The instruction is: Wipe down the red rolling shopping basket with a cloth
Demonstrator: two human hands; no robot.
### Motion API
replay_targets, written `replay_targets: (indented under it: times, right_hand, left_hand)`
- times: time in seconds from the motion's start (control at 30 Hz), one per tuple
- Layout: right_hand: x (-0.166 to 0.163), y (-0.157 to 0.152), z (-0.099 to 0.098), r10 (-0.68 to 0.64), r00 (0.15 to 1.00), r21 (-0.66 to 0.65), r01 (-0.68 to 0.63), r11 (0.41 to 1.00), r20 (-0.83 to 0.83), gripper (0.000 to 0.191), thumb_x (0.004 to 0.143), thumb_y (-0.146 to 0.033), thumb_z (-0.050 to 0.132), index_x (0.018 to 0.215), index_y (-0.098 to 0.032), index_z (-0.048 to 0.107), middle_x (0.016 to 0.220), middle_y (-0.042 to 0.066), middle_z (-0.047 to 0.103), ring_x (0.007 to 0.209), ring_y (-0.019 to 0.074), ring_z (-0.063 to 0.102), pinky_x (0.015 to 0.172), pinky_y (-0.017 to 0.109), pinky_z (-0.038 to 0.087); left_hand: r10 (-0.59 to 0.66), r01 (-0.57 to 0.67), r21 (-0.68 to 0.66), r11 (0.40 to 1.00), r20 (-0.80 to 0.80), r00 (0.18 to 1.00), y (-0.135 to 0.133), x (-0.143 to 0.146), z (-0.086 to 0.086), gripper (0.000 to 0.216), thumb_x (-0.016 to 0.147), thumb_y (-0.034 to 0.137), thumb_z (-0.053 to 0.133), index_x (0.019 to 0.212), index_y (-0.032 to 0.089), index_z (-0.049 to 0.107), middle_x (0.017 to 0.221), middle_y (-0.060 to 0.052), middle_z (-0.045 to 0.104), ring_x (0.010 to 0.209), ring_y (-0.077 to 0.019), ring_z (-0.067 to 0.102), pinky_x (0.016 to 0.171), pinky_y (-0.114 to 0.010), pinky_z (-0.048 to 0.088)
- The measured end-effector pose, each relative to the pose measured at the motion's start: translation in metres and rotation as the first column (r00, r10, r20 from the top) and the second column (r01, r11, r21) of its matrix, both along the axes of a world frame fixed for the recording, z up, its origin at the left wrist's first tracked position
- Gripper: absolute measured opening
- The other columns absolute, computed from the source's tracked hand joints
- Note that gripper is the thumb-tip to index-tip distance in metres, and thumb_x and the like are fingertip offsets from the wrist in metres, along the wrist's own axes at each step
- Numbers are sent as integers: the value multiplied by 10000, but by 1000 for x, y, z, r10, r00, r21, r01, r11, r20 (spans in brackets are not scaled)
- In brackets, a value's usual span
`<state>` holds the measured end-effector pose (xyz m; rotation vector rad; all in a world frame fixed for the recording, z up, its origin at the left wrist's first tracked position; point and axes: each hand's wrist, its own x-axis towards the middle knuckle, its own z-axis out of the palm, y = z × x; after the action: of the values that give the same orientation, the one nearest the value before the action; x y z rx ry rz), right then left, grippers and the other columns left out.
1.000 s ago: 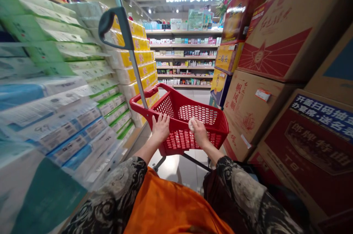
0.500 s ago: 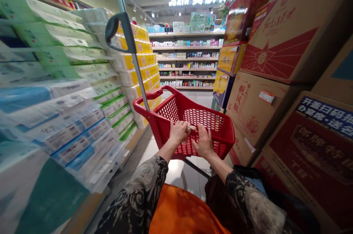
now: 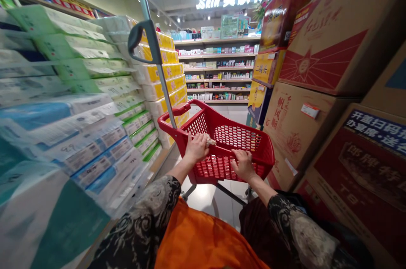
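Observation:
A red shopping cart [image 3: 218,167] with perforated plastic sides stands in front of me. My left hand [image 3: 196,149] is closed round a pale crumpled cloth [image 3: 209,140], which rests against the near rim of the basket. Farther right along that rim, my right hand [image 3: 244,165] hooks its fingers over the edge, with the thumb on the near side. A grey pole with a looped grip [image 3: 149,42] rises from the left end of the cart. The part of the basket floor behind my hands is hidden.
Wrapped tissue packs [image 3: 89,133] are piled high on the left, with yellow packs [image 3: 171,87] beyond. Cardboard cartons [image 3: 285,121] form a wall close on the right. Shelves of small goods [image 3: 218,66] stand behind the cart, under a lit sign.
My hands have moved apart: the left, with the cloth, slid left along the rim. The right, raised and spread before, has come down and curled over the rim.

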<state>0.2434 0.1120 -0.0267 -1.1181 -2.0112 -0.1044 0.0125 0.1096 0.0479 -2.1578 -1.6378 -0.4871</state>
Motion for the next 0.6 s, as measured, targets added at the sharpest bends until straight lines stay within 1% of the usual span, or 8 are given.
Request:
replay_targets:
  times: [0.07, 0.13, 0.23, 0.33, 0.4, 0.43, 0.5, 0.6]
  right_hand:
    - [3, -1, -2, 8, 999, 26, -9, 1000, 43, 416, 750, -178, 444, 1148, -129, 557, 1111, 116, 618, 1060, 228, 514, 989, 426, 238]
    - [7, -2, -4, -7, 997, 48, 3, 999, 78, 439, 757, -166, 436, 1184, -135, 534, 1171, 119, 593, 1114, 231, 488, 1031, 449, 188]
    - [14, -2, -6, -58, 995, 59, 53, 997, 84, 446, 764, -153, 425, 1198, -140, 525, 1214, 119, 570, 1155, 231, 465, 1053, 466, 159]
    - [17, 0, -8, -72, 994, 56, 68, 996, 81, 449, 762, -149, 427, 1200, -133, 523, 1226, 122, 563, 1173, 227, 457, 1059, 462, 167]
    - [15, 0, -9, -83, 993, 53, 79, 996, 79, 463, 759, -148, 428, 1214, -135, 512, 1237, 125, 556, 1180, 228, 453, 1063, 470, 164]
    - [14, 0, -8, -95, 993, 53, 91, 994, 75, 472, 761, -148, 424, 1226, -137, 502, 1246, 126, 549, 1186, 230, 447, 1065, 475, 160]
    - [12, -2, -7, -135, 989, 60, 131, 990, 64, 492, 767, -151, 416, 1255, -132, 474, 1274, 133, 525, 1211, 236, 425, 1071, 490, 144]
    - [17, -7, -4, -230, 972, 64, 227, 972, 42, 533, 765, -162, 414, 1295, -114, 426, 1315, 149, 486, 1241, 248, 391, 1072, 507, 136]
  left_hand:
    - [-17, 17, -23, 1000, 37, 999, -1, 20, -6, 394, 825, 296, 439, 1201, 210, 519, 1207, -92, 590, 1142, -252, 495, 1080, -582, 121]
    - [-27, 28, -39, 999, 42, 999, 0, 19, -4, 352, 838, 257, 411, 1163, 234, 545, 1171, -73, 615, 1108, -233, 524, 1087, -576, 111]
    - [-20, 20, -36, 999, -2, 1000, 1, -21, 10, 365, 841, 226, 395, 1169, 225, 555, 1202, -90, 602, 1133, -241, 518, 1096, -573, 57]
    - [72, -71, 14, 997, -25, 997, 1, -68, 28, 404, 856, 236, 362, 1224, 209, 528, 1304, -110, 528, 1232, -265, 440, 1094, -574, 11]
    - [109, -109, 10, 994, -23, 994, 0, -80, 33, 421, 861, 239, 348, 1247, 208, 513, 1332, -111, 500, 1262, -271, 408, 1091, -578, 5]
    - [112, -112, -3, 994, -17, 994, 0, -77, 32, 428, 859, 236, 349, 1255, 207, 507, 1335, -112, 496, 1266, -274, 404, 1090, -581, 10]
    - [79, -79, -40, 996, 0, 997, 0, -54, 24, 437, 854, 228, 356, 1266, 206, 499, 1322, -113, 509, 1261, -274, 413, 1091, -582, 26]
    - [-43, 44, -89, 995, 14, 999, -1, 4, 2, 435, 859, 216, 346, 1270, 211, 491, 1289, -107, 542, 1237, -254, 444, 1097, -575, 45]
